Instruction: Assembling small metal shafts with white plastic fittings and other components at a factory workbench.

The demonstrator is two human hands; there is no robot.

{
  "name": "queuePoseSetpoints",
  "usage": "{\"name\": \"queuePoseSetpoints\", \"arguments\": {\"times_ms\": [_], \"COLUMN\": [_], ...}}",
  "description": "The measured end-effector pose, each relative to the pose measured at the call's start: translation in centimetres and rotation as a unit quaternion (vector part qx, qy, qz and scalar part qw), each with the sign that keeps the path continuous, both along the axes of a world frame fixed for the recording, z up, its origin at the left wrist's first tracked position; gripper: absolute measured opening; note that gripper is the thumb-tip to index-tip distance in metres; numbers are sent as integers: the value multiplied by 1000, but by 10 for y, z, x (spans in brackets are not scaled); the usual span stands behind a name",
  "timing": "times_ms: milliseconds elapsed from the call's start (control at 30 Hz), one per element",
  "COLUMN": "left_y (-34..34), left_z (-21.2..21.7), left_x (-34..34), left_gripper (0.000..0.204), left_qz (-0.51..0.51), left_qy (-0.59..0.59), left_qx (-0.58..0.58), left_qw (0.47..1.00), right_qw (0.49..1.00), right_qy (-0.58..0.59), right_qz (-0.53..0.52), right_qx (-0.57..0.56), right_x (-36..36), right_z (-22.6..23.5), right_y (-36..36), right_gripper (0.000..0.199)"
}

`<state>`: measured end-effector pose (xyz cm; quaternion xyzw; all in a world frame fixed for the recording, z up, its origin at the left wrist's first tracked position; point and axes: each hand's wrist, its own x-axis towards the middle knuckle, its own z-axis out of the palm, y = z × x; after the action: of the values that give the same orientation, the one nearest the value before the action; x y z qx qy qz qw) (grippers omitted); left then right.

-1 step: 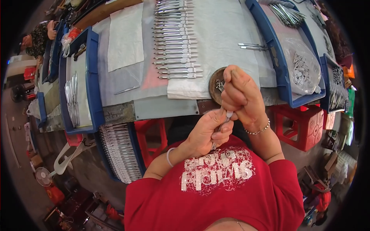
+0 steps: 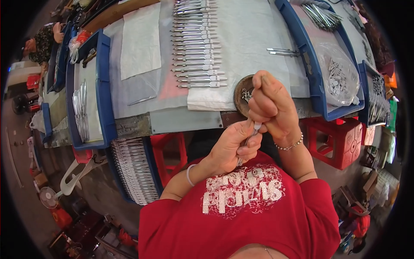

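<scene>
My left hand (image 2: 233,146) is wrapped around a slim silver metal instrument (image 2: 257,126), which looks like a drawing compass. Its pale flat end pokes up between my hands, and its lower tip shows below my fingers. Just above that end, my right hand (image 2: 271,103) is closed in a fist with the thumb on top. Whatever that fist grips is hidden. Behind it a round brown dish (image 2: 238,94) with small metal parts (image 2: 246,95) sits at the table's near edge. To the left of the dish, a long column of similar silver instruments (image 2: 202,54) lies side by side.
Blue trays (image 2: 308,71) flank the work area; the right one holds metal rods (image 2: 321,17) and a plastic bag of small parts (image 2: 338,75). Two metal pieces (image 2: 282,52) lie beside it. Below the table stand a filled tray (image 2: 133,170) and a red stool (image 2: 336,142).
My right hand has shifted very slightly, with the fist a touch higher. My left hand keeps its hold on the instrument, and the table looks the same.
</scene>
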<state>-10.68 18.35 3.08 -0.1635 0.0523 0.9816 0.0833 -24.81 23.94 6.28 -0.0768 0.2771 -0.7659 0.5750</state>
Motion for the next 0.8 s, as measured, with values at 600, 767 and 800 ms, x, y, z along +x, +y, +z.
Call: {"name": "queuePoseSetpoints", "arguments": {"times_ms": [600,767,800], "left_y": [-1,0,0], "left_z": [-17,-18,-18], "left_x": [-4,-5,-6], "left_gripper": [29,31,31], "left_qz": [2,5,10], "left_qy": [33,22,23], "left_qx": [75,109,126], "left_qw": [997,994,992], "right_qw": [998,996,996], "right_qy": [-27,-12,-12], "right_qz": [-30,9,11], "right_qx": [53,89,89], "right_x": [-10,-14,-15], "right_z": [-7,-9,-10], "right_y": [-11,-19,-19], "right_gripper": [18,16,16]}}
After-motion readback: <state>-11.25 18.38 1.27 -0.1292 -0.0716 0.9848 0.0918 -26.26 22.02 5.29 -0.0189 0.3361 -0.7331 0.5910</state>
